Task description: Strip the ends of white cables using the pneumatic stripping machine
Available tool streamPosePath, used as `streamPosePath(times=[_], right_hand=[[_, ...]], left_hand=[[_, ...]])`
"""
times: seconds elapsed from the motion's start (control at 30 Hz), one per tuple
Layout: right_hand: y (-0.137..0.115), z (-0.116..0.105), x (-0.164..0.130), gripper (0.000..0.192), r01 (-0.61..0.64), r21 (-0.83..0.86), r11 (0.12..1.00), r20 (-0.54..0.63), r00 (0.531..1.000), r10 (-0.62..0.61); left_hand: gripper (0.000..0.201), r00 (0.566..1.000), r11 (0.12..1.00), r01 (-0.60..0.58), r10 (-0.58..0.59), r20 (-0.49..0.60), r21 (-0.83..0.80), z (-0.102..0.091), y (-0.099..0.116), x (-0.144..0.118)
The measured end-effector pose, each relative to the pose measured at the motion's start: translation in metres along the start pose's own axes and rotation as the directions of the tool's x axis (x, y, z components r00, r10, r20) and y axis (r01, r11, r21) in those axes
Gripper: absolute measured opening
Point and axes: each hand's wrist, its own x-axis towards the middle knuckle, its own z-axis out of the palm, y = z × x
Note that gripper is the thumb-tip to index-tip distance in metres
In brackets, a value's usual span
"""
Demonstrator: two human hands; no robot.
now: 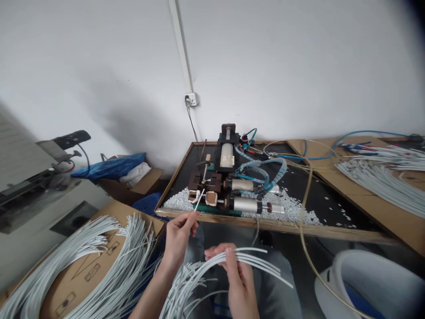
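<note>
At the near edge of the tabletop (pixel 299 228), my left hand (pixel 177 237) pinches one white cable (pixel 198 201) between closed fingers, its tip raised just before the machine (pixel 229 177) that stands near that edge amid white scraps (pixel 292 212). My right hand (pixel 237 277), lower over my lap, grips a bundle (pixel 212 266) of the same cables, thumb pressed on top, their ends fanning toward the right. More cables (pixel 109 261) lie across a box (pixel 83 270) at my left, and another heap (pixel 385 177) rests at the tabletop's right end.
</note>
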Motion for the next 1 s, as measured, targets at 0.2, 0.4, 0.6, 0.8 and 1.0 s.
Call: streamPosePath(times=[0.2,0.4,0.6,0.8,1.0], right_hand=[[-0.002,-0.003,-0.004,0.040,0.044,0.043,0.998,-0.138,0.990,-0.037],[-0.006,0.002,-0.005,0.038,0.034,0.106,0.994,-0.126,0.992,-0.021],[-0.006,0.007,-0.009,0.036,0.025,0.187,0.982,-0.141,0.990,0.002],[-0.006,0.003,-0.011,0.037,0.027,0.188,0.982,-0.142,0.990,0.000],[0.000,-0.001,-0.011,0.033,0.055,0.194,0.979,-0.163,0.986,-0.023]], left_hand=[[0.030,0.996,0.993,-0.057,0.063,-0.057,0.099,0.012,-0.018,0.010],[0.031,0.994,0.974,-0.099,0.107,-0.027,0.204,0.017,-0.021,0.012],[0.033,0.987,0.954,-0.129,0.150,-0.059,0.271,0.014,-0.022,0.012],[0.032,0.985,0.961,-0.128,0.152,-0.083,0.246,0.017,-0.025,0.021],[0.035,0.987,0.968,-0.106,0.130,-0.096,0.226,0.016,-0.031,0.023]])
